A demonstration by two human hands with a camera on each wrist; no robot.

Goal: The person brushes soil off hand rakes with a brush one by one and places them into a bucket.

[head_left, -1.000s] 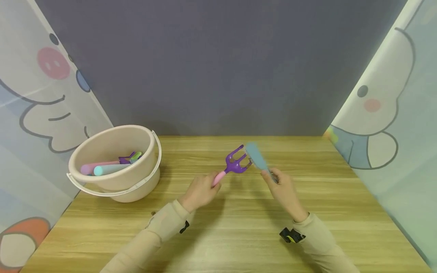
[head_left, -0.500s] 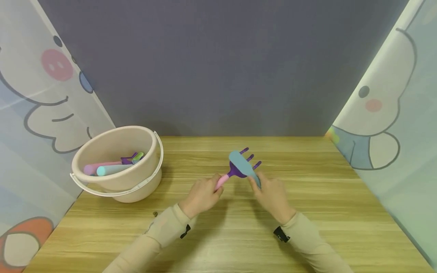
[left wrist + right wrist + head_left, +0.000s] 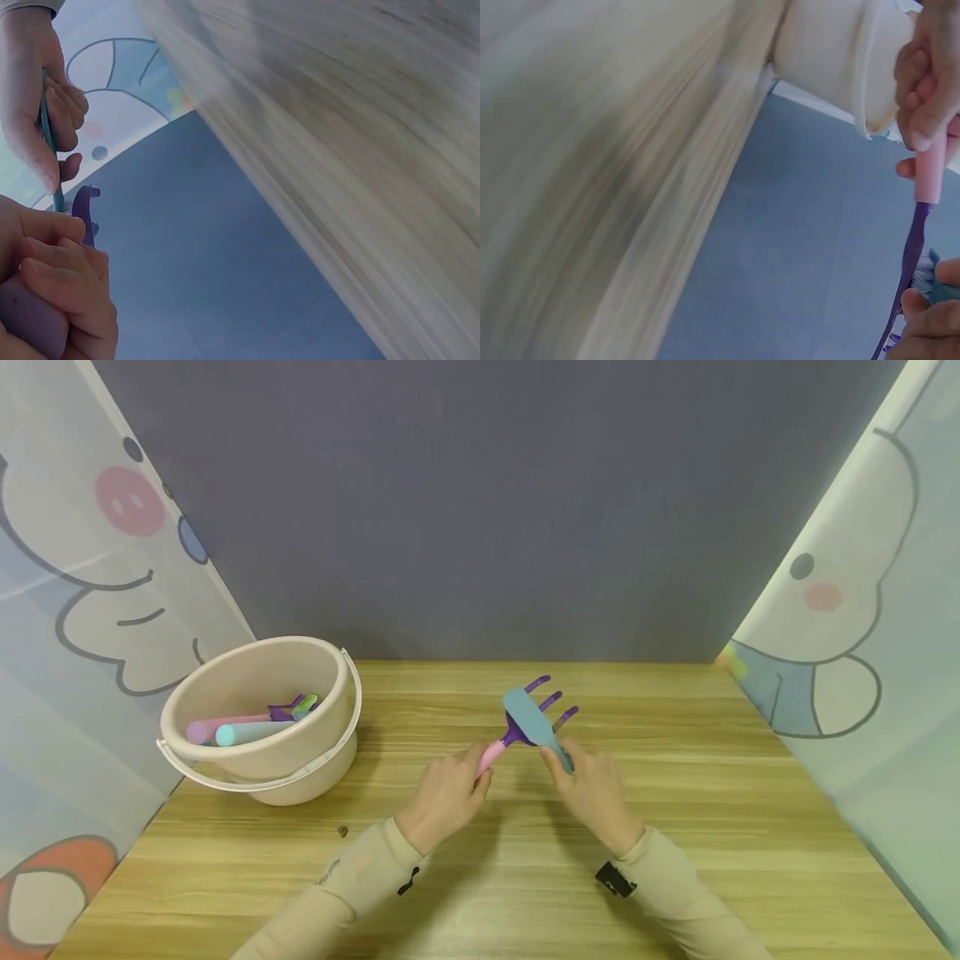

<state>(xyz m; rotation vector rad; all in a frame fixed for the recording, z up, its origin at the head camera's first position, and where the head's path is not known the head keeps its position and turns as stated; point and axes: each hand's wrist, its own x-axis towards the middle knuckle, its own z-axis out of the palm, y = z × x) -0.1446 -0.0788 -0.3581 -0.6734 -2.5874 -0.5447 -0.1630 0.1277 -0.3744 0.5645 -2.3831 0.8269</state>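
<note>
In the head view my left hand [image 3: 446, 797] grips the pink handle of a purple three-tined toy hand rake [image 3: 513, 732]. My right hand [image 3: 598, 797] holds a blue brush [image 3: 531, 717] by its handle, thumb along it. The flat back of the brush lies across the rake's head and hides part of it; the tines stick out beyond. White bristles [image 3: 923, 274] face the rake's purple metal-like side in the right wrist view. Both tools are held above the table. The left wrist view shows only a purple edge of the rake [image 3: 84, 214] past my left fingers.
To the left stands a cream bucket [image 3: 318, 777] with its white handle hanging down. Inside lie a pink handle [image 3: 228, 727], a light blue handle [image 3: 258, 732] and purple and green pieces. A small dark crumb [image 3: 342, 831] is on the wooden table [image 3: 750, 827].
The brush has moved left from the tine tips onto the rake's head, with my right hand following. The rake has turned slightly. Over the last half second both barely shifted.
</note>
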